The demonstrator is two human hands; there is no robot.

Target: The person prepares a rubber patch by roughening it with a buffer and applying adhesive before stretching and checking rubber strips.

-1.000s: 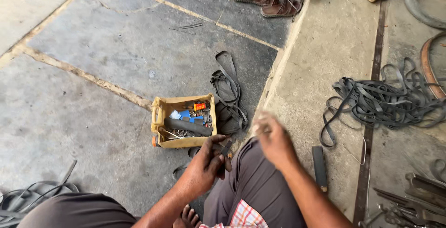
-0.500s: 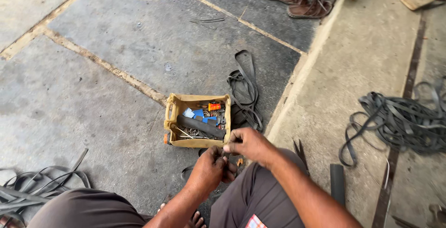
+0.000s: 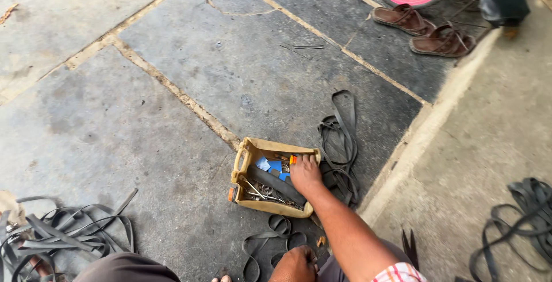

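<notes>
right hand (image 3: 305, 173) moved from lap into tan tool box (image 3: 244, 161), lower centre, fingers curled among small parts, pinch unclear | left hand (image 3: 296, 263) stays bottom centre, closed on small unclear item | black rubber strips (image 3: 339, 144) right of box | now rummaging

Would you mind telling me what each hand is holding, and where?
Right hand reaches into the box; any hold is hidden. Left hand looks closed, its contents unclear.

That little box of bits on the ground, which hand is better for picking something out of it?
Probably the right hand: it is already inside the small tan box, on the bits there. The left hand sits low by the knees, outside it.
</notes>
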